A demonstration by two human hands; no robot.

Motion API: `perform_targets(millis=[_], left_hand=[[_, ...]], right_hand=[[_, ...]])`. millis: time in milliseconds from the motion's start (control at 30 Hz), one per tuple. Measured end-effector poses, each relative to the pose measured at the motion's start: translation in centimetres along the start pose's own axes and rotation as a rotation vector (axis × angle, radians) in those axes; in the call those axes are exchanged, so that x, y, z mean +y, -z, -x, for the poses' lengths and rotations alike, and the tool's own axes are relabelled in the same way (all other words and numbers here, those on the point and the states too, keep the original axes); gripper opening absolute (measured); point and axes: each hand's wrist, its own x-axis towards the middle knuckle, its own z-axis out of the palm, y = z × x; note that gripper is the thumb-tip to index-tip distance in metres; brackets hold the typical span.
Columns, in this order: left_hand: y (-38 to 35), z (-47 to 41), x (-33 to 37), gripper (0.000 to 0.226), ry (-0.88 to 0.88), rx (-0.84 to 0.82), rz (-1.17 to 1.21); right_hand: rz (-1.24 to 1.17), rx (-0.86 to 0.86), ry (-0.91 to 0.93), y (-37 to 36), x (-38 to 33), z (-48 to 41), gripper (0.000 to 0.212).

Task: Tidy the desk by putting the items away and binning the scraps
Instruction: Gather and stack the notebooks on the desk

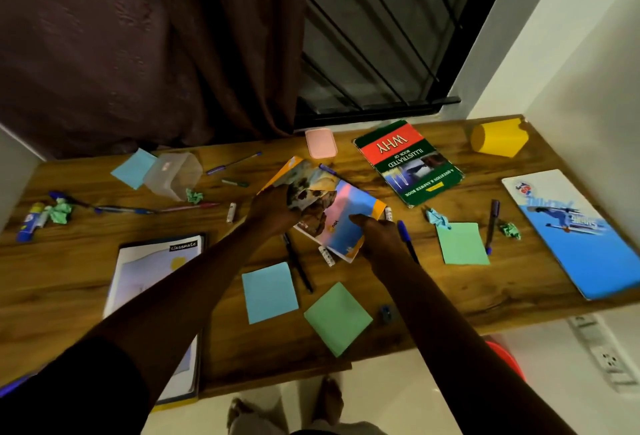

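Wooden desk (69, 261), notebook (138, 271) partly behind left forearm (194, 282)

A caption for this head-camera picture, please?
Left hand and right hand hold an orange-edged picture book at a cluttered wooden desk.

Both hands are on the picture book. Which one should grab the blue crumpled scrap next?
Right, probably. The right hand grips the book at its near corner, and the blue scrap lies just to its right. The left hand, at the book's left edge, would have to cross the book.
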Motion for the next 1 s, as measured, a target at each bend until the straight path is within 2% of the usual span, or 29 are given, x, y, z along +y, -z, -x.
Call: perform_targets(millis=[133, 267, 333, 433, 533, 600, 700, 767, 800, 867, 933, 1000], left_hand=[[-0.5, -0.7, 0.0, 0.084, 0.023, -0.049, 0.069], [-0.6, -0.5, 0.2, 0.064, 0.011, -0.035, 0.059], [-0.6, -0.4, 0.4, 0.064, -0.003, -0.038, 0.071], [-0.8, -0.6, 0.2, 0.073, 0.003, -0.029, 0.086], [-0.9, -0.5, 0.2, 0.082, 0.021, -0.064, 0.120], [-0.9, -0.6, 0.3, 0.077, 0.022, -0.060, 0.146], [-0.8, -0.7, 0.0, 0.080, 0.049, -0.089, 0.209], [-1.2, -1.3, -0.7, 0.102, 0.058, -0.118, 0.286], [-1.5, -1.6, -1.2, 0.104, 0.072, -0.114, 0.292], [-2.7, -3.1, -2.7, 0.100, 0.066, -0.070, 0.321], [-1.1, -1.8, -1.5, 0.107, 0.040, -0.028, 0.345], [0.8, -0.3, 0.1, 0.089, 0.070, 0.015, 0.291]], right_hand=[[-0.015, -0.010, -0.080, 0.2, 0.0, -1.0, 0.037], [-0.062, -0.037, -0.125, 0.3, 0.0, -2.0, 0.040], [-0.029, -0.020, -0.147, 0.4, 0.1, -2.5, 0.036], [0.105, 0.046, -0.139, 0.4, 0.2, -3.0, 0.019], [0.238, 0.043, -0.030, 0.4, 0.2, -3.2, 0.019], [0.297, 0.029, 0.109, 0.5, 0.2, -3.1, 0.017], [0.378, 0.051, 0.260, 0.7, 0.0, -3.5, 0.046], [0.389, 0.043, 0.321, 0.8, 0.0, -4.1, 0.040], [0.383, 0.028, 0.350, 0.8, 0.0, -4.5, 0.038], [0.372, 0.003, 0.404, 0.1, -1.3, -3.3, 0.035], [0.390, -0.015, 0.495, -0.5, -2.5, -2.1, 0.026], [0.437, -0.031, 0.622, -0.8, -3.8, -0.8, 0.023]])
